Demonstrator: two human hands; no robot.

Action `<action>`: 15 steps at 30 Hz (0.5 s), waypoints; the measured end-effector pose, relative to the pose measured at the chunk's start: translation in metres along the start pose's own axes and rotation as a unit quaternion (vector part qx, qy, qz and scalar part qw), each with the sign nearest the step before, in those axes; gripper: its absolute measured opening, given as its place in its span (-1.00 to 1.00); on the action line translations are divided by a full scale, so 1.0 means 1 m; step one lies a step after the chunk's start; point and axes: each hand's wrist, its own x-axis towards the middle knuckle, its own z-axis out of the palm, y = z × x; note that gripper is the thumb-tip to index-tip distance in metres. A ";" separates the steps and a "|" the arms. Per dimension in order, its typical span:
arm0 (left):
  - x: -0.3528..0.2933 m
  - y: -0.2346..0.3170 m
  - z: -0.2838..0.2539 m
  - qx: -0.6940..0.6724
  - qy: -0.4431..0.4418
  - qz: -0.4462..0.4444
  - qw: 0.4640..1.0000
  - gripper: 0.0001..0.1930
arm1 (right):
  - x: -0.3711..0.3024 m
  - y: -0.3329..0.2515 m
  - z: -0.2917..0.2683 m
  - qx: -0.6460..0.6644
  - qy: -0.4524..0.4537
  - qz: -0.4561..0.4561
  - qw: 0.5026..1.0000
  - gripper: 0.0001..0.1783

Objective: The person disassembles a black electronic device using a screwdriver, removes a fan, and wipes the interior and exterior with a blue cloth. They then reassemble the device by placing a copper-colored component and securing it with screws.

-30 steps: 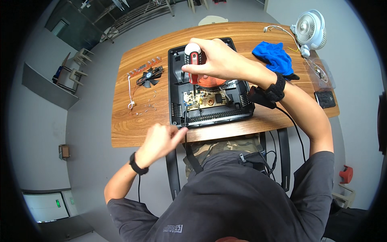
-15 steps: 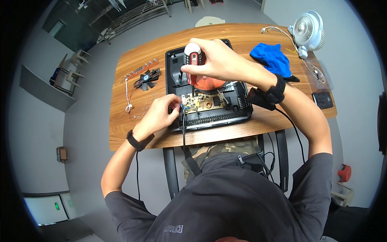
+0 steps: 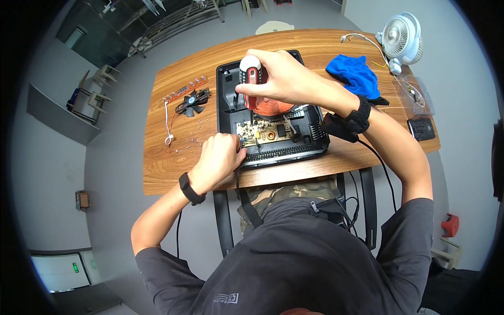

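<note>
My right hand (image 3: pixel 278 76) is closed round the thick red, black and white handle of a screwdriver (image 3: pixel 252 76). Its shaft points down at the left part of a tan circuit board (image 3: pixel 281 130). The board lies in an open black plastic housing (image 3: pixel 228 105), beside a copper-coloured coil (image 3: pixel 273 108) partly covered by my right hand. My left hand (image 3: pixel 223 155) is closed at the housing's left edge, by the board's corner. Its fingertips are largely hidden; a black cable (image 3: pixel 238 181) runs down from beneath it.
Left of the housing lie a small black fan (image 3: pixel 193 102), a strip board with wires (image 3: pixel 185 90) and several loose screws. To the right are a blue cloth (image 3: pixel 354 76), a white desk fan (image 3: pixel 401 42) and a dark flat box (image 3: pixel 420 129).
My left hand has shifted right and nearer to me, and turned so its back covers the spot where its fingertips showed at the blue wires. My right hand and the screwdriver have hardly moved.
</note>
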 end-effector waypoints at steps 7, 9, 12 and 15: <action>0.016 -0.008 -0.013 -0.241 -0.082 -0.151 0.955 -0.69 | -0.007 0.006 -0.003 -0.005 0.027 -0.012 1.000 -0.51; 0.014 -0.007 -0.014 -0.259 -0.112 -0.166 0.945 -0.68 | -0.009 0.001 -0.009 0.015 0.002 0.026 1.000 -0.46; 0.011 -0.011 -0.008 -0.256 -0.128 -0.153 0.946 -0.66 | -0.010 0.006 -0.009 0.015 0.012 0.018 1.000 -0.48; 0.010 -0.018 0.001 -0.256 -0.131 -0.140 0.947 -0.68 | -0.012 0.006 -0.010 0.033 0.011 0.013 0.999 -0.49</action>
